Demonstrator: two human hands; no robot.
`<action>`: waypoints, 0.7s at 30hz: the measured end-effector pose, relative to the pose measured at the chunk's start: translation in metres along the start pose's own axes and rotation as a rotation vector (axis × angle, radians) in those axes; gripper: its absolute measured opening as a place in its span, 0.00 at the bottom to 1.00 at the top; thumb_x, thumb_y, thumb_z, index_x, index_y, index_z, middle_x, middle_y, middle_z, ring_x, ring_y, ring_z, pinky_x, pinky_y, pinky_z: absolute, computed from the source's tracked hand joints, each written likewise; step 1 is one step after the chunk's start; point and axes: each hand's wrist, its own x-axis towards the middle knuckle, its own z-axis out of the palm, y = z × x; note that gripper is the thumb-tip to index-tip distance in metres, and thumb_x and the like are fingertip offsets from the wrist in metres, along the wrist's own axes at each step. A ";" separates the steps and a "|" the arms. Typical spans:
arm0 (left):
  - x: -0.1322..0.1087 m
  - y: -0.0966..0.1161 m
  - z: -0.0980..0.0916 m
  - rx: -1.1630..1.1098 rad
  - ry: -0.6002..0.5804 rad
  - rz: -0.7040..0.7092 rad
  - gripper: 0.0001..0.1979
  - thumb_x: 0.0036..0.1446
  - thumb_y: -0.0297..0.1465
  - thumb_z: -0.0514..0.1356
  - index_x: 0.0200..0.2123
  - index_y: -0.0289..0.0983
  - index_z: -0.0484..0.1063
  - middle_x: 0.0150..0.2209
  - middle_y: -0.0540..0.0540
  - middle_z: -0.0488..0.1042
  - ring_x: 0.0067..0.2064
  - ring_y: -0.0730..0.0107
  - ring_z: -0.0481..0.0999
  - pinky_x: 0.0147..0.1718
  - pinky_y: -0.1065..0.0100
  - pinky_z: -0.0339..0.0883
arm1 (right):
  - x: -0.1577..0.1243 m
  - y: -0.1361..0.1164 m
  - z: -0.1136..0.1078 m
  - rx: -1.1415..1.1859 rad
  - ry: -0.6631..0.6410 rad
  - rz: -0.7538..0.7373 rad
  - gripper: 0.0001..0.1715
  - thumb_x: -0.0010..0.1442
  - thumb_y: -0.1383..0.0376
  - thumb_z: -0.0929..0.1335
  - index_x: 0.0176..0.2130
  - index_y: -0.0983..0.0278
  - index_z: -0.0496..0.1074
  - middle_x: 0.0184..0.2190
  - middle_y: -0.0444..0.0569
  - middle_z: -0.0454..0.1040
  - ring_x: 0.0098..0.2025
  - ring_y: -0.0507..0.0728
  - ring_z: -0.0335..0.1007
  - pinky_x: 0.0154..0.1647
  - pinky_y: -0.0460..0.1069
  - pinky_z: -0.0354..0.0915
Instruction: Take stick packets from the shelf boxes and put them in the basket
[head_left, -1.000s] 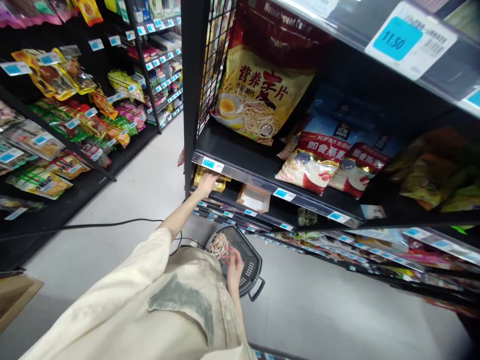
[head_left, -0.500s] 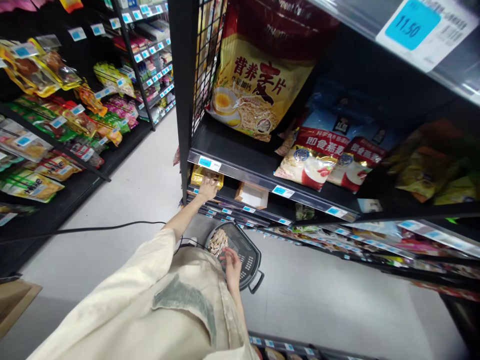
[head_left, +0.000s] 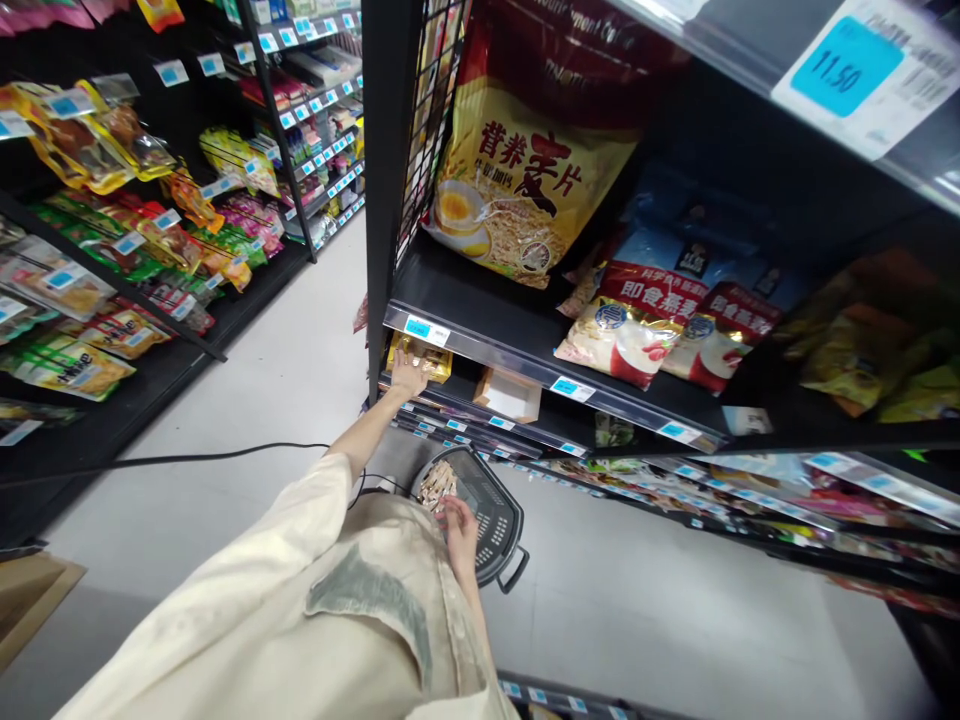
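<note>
My left hand (head_left: 409, 372) reaches into a lower shelf and lies over a yellow box-like pack (head_left: 436, 364), its fingers stretched out along the front. An open-topped cardboard tray (head_left: 511, 394) stands on the same shelf, to the right of the pack. On the floor below is a dark grey shopping basket (head_left: 501, 510) with a carrying handle. Several small, light-coloured packets (head_left: 435, 484) lie heaped at its left side. My right hand (head_left: 457, 525) hovers over the basket close to these packets, its fingers loosely bent and apart, with nothing visible in them.
On the shelf above stand a large oatmeal bag (head_left: 525, 190) and blue-and-red oat bags (head_left: 630, 310). Snack packs fill a rack (head_left: 225, 350) across the aisle. A black cable (head_left: 225, 455) crosses from the left toward my body. A cardboard box (head_left: 37, 600) sits at lower left.
My left hand has shifted to the left across the yellow pack, showing more of its right side. My right hand stays over the basket. The view has turned slightly.
</note>
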 end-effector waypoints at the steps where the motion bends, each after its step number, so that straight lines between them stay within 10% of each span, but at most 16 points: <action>1: 0.001 0.000 0.000 0.017 -0.036 -0.007 0.33 0.70 0.45 0.49 0.70 0.32 0.66 0.72 0.30 0.61 0.76 0.30 0.46 0.71 0.37 0.33 | 0.001 0.002 0.000 0.003 -0.009 0.002 0.31 0.52 0.40 0.74 0.39 0.64 0.80 0.38 0.57 0.85 0.29 0.61 0.79 0.26 0.51 0.70; 7: 0.009 -0.003 0.001 0.028 -0.179 -0.020 0.36 0.69 0.52 0.49 0.73 0.42 0.62 0.73 0.36 0.61 0.76 0.33 0.48 0.72 0.39 0.36 | 0.005 0.010 0.003 0.003 -0.048 0.028 0.31 0.51 0.40 0.75 0.38 0.63 0.79 0.37 0.53 0.85 0.28 0.58 0.77 0.26 0.49 0.67; 14: 0.015 0.009 0.002 -0.054 -0.009 0.025 0.30 0.71 0.42 0.49 0.64 0.30 0.72 0.67 0.28 0.68 0.73 0.39 0.57 0.73 0.43 0.36 | 0.006 0.008 0.006 -0.026 -0.091 0.016 0.27 0.55 0.43 0.74 0.40 0.63 0.79 0.39 0.51 0.85 0.29 0.56 0.77 0.29 0.48 0.68; 21: 0.042 -0.001 0.010 -0.055 -0.092 0.003 0.30 0.71 0.47 0.49 0.61 0.34 0.76 0.62 0.31 0.75 0.68 0.41 0.65 0.71 0.43 0.42 | -0.005 0.006 -0.001 -0.053 -0.060 0.061 0.28 0.57 0.42 0.73 0.40 0.64 0.79 0.37 0.51 0.85 0.29 0.57 0.77 0.28 0.48 0.67</action>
